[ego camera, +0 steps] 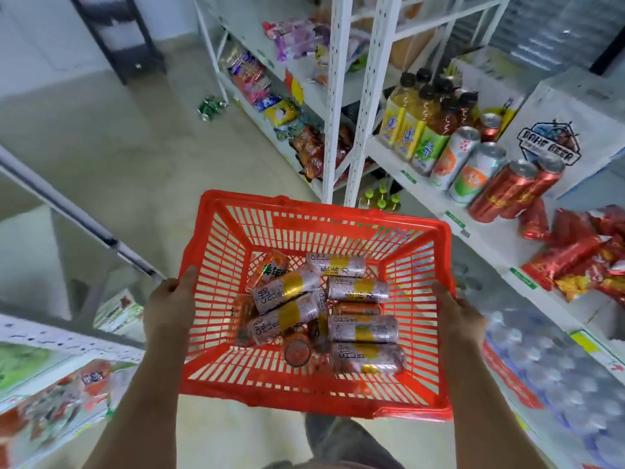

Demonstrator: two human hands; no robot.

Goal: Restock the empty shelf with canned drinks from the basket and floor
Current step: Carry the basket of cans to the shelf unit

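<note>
I carry a red plastic basket [216, 245] in front of me, above the floor. Inside it lie several silver-and-yellow drink cans [362, 328] and a few orange ones [297, 348], all on their sides or tilted. My left hand [169, 306] grips the basket's left rim with the thumb over the edge. My right hand [455, 318] grips the right rim. A small heap of green cans [210, 106] lies on the floor at the far left foot of the white shelf unit [333, 96].
The white shelving on the right holds snack bags [257, 79], tea bottles [419, 123], tall cans [507, 187], a beer carton [561, 137] and red snack packs [581, 258]. Packs of bottled water [548, 363] sit low right. Another shelf with boxes [61, 394] stands at left.
</note>
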